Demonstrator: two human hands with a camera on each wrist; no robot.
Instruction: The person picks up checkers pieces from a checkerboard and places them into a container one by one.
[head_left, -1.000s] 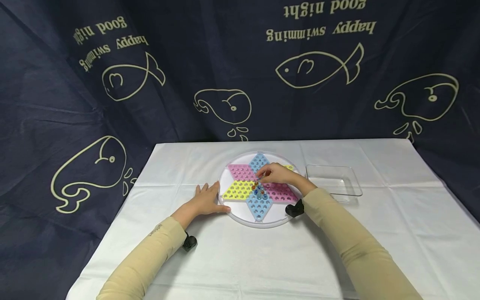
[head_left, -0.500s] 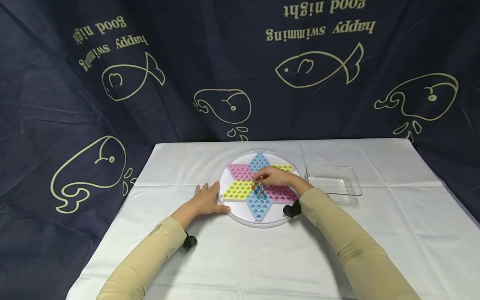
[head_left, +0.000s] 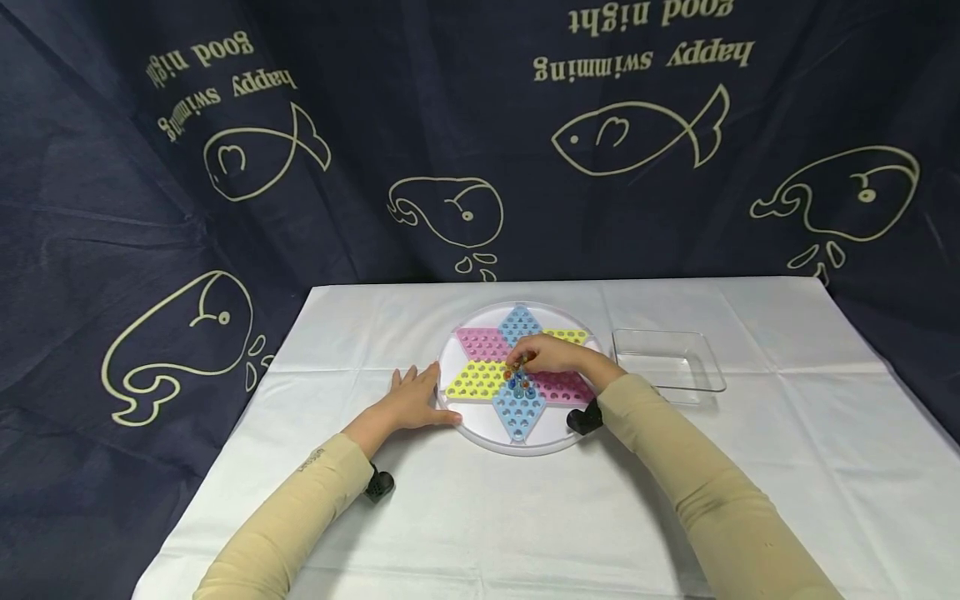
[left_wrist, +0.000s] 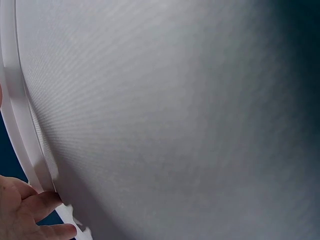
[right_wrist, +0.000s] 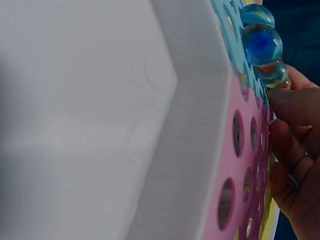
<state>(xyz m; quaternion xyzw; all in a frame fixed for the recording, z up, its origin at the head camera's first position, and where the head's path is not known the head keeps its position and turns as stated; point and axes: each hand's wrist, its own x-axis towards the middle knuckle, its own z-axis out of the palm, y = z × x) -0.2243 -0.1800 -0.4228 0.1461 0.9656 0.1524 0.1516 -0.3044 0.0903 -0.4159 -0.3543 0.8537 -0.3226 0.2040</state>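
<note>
A round white Chinese checkers board [head_left: 480, 429] with a pink, yellow and blue star lies on the table in the head view. Several glass marbles [head_left: 519, 385] sit in holes near the star's centre; a blue-cored marble [right_wrist: 262, 45] shows large in the right wrist view. My right hand [head_left: 551, 354] is over the middle of the board, thumb and fingertips pinching a marble [right_wrist: 286, 84] largely hidden by them. My left hand [head_left: 411, 402] lies with fingers spread at the board's left rim, its thumb touching the edge; fingers [left_wrist: 42, 205] show beside the rim in the left wrist view.
A clear rectangular plastic container [head_left: 667, 360] stands right of the board. White cloth [head_left: 480, 517] covers the table, and a dark curtain [head_left: 450, 100] with fish drawings hangs behind its far edge. Each wrist carries a small black camera [head_left: 585, 418].
My right hand has moved slightly left and down over the board's centre, its fingertips lowering toward the marbles. My left hand has stayed at the rim.
</note>
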